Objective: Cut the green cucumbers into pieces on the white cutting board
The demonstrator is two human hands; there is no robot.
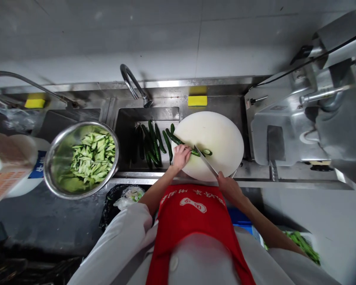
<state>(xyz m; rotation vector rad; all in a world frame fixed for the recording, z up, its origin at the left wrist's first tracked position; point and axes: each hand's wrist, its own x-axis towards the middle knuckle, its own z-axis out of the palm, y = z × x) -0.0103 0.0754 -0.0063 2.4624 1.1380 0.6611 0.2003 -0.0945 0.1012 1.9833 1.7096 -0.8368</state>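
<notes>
My left hand (181,156) presses a dark green cucumber (174,137) down on the round white cutting board (219,130). Its fingers are closed over the cucumber and hide part of it. In my right hand (229,186) is the handle of a kitchen knife (207,161), its blade slanting across the cucumber's right end, close to my left fingertips. A cut cucumber slice (207,152) lies just right of the blade. Several whole cucumbers (154,138) rest in the sink left of the board.
A steel bowl (51,174) with many cut cucumber pieces stands left of the sink (127,118). Behind are a faucet (130,79) and a yellow sponge (197,101). A cleaver (275,142) lies on the machine at right. A black bag (106,213) hangs below the counter edge.
</notes>
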